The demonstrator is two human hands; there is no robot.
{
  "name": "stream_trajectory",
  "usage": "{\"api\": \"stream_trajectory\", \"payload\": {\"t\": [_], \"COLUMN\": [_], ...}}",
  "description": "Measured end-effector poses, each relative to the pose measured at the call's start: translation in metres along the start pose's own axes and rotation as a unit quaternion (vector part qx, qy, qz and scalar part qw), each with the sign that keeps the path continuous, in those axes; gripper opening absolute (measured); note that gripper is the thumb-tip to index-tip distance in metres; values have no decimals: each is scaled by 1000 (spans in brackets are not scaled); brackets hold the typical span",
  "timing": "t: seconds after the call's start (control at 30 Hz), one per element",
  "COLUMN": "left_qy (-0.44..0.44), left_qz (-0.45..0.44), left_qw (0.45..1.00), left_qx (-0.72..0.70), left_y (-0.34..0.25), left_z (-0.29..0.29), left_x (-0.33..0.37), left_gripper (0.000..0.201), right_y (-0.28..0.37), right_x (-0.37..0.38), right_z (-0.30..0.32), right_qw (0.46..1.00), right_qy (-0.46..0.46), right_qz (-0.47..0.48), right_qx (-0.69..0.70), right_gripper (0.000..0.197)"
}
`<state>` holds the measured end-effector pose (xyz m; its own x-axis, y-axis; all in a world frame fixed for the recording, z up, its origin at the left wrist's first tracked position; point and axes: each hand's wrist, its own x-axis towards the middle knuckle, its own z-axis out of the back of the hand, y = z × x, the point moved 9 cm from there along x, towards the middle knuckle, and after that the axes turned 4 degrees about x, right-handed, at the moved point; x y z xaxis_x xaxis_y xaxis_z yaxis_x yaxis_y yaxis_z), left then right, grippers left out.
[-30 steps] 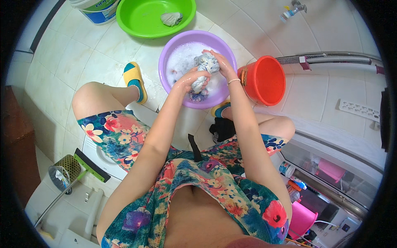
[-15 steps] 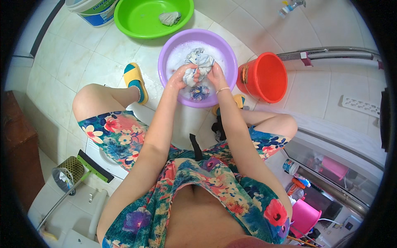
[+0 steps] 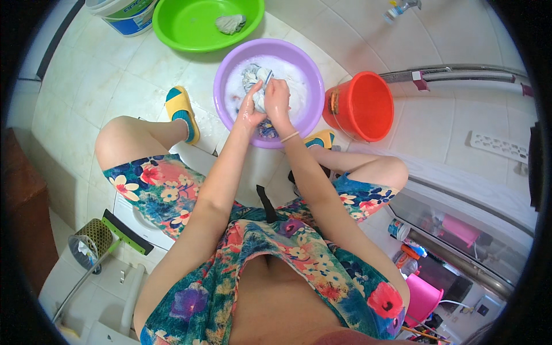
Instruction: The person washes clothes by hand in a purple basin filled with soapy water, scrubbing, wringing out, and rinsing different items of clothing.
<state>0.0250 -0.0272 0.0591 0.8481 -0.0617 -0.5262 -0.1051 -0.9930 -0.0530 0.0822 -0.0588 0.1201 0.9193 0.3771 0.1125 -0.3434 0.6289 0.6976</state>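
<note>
A wet, pale grey-white cloth [image 3: 250, 72] is bunched up in the purple basin [image 3: 317, 75] of sudsy water. My left hand [image 3: 250, 110] grips its near left side, thumb pointing up along the fabric and the other fingers partly hidden. Curled into a fist, my right hand [image 3: 278, 99] closes on the same cloth from the right, close beside the left. Below both hands, partly covered by them, a dark blue patterned cloth [image 3: 267, 129] lies in the suds at the basin's near side.
A green basin [image 3: 172, 31] with a small greyish cloth [image 3: 230, 24] stands beyond. On the right is a red bucket [image 3: 368, 109]; at the far left, a white-and-blue pail [image 3: 129, 23]. A squeegee [image 3: 127, 232] leans by a mesh bin [image 3: 92, 241]. A tap [image 3: 402, 8] sticks out from the wall.
My right hand has swung left and closed into a fist near my left hand. The pale cloth has shifted left and is bunched tighter. The whole view has moved slightly.
</note>
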Motion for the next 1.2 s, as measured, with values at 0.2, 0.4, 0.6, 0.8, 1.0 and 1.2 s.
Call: {"api": "stream_trajectory", "payload": {"t": [0.2,0.4,0.6,0.8,1.0,1.2], "left_qy": [32,26,127,136,100,68], "left_qz": [3,24,135,168,176,123], "left_qw": [999,999,965,949,973,975], "left_qx": [-28,-37,-184,-228,-109,170], "left_y": [-10,-3,38,44,37,45], "left_z": [-1,-19,-59,-65,-41,-10], "left_x": [0,4,-12,-10,-7,10], "left_gripper": [33,27,33,28,20,18], "right_y": [59,-28,-16,-28,-16,-17], "right_x": [-17,19,5,12,12,31], "right_z": [33,48,-20,-25,-24,-21], "right_qw": [988,957,538,471,562,789], "right_qy": [-58,-26,187,162,272,366], "right_qz": [120,-23,-201,-206,-328,-219], "right_qx": [-77,287,797,842,709,442], "right_gripper": [15,23,54,55,32,32]}}
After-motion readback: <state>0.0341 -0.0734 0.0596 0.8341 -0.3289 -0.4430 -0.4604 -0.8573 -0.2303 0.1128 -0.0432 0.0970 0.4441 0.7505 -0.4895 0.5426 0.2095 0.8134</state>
